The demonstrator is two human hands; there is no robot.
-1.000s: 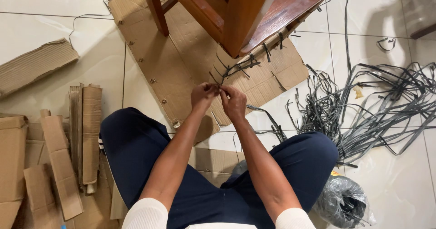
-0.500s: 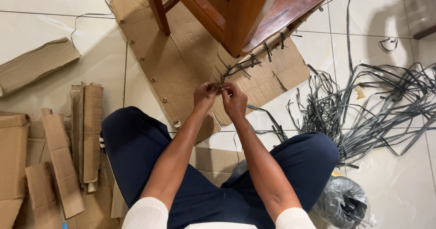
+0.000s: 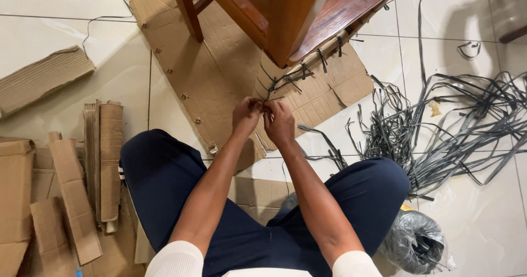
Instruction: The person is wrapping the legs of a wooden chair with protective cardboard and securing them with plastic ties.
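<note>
My left hand (image 3: pixel 246 116) and right hand (image 3: pixel 279 122) meet fingertip to fingertip, fingers pinched shut on a thin dark strap (image 3: pixel 265 102) above the flattened cardboard (image 3: pixel 219 79), just below the wooden chair (image 3: pixel 291 19).

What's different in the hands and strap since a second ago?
Hardly anything: both hands, left hand and right hand, stay pinched together on the dark strap over the cardboard sheet, only shifting slightly left. Nothing taken or let go; chair leg and strap pile unchanged.
</note>
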